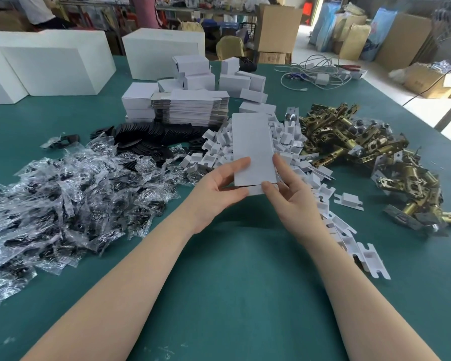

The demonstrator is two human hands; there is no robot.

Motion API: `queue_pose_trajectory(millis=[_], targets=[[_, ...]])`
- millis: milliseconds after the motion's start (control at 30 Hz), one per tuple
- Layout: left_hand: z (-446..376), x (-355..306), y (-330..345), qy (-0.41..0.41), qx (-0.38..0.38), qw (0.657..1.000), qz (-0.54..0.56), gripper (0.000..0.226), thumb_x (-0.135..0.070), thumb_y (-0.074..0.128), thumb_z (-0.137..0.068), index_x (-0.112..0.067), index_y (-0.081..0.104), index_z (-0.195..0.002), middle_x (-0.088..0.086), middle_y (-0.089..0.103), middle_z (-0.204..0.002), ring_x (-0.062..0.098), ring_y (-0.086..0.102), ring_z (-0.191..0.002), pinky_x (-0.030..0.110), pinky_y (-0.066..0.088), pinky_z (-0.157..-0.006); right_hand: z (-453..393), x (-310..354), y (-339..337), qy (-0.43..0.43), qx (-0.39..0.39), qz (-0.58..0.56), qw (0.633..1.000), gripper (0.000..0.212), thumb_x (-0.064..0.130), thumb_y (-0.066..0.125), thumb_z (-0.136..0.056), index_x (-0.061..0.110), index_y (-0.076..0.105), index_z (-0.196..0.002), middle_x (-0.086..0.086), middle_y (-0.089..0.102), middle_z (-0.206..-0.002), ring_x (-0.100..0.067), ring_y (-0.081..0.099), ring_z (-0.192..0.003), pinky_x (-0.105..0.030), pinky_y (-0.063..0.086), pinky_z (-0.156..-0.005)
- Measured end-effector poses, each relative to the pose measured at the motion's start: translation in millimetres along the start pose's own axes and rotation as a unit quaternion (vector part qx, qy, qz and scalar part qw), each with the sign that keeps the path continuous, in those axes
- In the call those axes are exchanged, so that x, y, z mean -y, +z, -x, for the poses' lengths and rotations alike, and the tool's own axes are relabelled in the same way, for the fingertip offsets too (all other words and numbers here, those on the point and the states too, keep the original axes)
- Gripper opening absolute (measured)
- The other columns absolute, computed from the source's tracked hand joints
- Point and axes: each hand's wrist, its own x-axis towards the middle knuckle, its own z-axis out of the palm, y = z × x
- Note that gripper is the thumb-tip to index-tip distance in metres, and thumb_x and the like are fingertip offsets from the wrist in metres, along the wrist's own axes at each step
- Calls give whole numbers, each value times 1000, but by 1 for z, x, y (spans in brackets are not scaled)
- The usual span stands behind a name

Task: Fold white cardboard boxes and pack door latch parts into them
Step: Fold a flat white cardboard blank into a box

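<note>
Now we hold a flat white box (253, 149) above the green table (235, 282), our left hand (219, 186) pinching its lower left edge, our right hand (288, 190) pinching its lower right corner, brass latches (354, 149) heaped right of the box, bagged screws (63, 199) left of it.

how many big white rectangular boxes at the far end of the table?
3. One large white cardboard box sits at the far left edge, a second overlaps it on its right, and a third stands apart, far centre behind the small folded cartons. More may lie outside the frame.
</note>
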Motion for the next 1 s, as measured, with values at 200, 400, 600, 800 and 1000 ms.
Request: queue_pose_trajectory(millis=[200,400,600,800,1000], targets=[[-1,1,1,-16,-1,999,32,55,9,56,-92,-37,64,-120,-5,66,-128,18,58,-123,31,51,-100,1,3,0,6,-5,34,999,61,12,57,-99,19,30,-153,6,29,-160,-16,37,-144,-39,36,-116],[-1,-1,1,-14,-5,1000,19,51,5,56,-94,-36,63,-122,-6,67,-126,14,61,-119,26,52,-94,3,7,2,4,-7,64,998,60,14,55,-100,16,28,-154,4,31,-159,-19,37,-144,-41,33,-117],[0,-4,2,-6,-17,1000,-15,49,0,60,-93,-40,62,-122,-6,64,-130,10,60,-117,25,52,-94,5,7,3,-12,-24,90,996,57,20,56,-100,16,33,-152,3,40,-155,-16,40,-141,-39,34,-117],[2,-6,6,-12,-9,1000,-23,48,1,55,-96,-38,58,-124,-4,62,-132,14,59,-120,29,51,-99,5,3,4,-11,-30,106,994,58,23,57,-99,19,33,-152,-3,52,-145,-14,50,-121,-43,39,-113],[2,-6,18,-21,-47,998,42,32,-11,52,-100,-37,67,-113,-8,70,-115,11,67,-104,24,56,-82,1,-1,7,-21,-79,49,995,49,25,55,-100,25,42,-147,11,56,-138,-12,60,-117,-41,53,-97]])
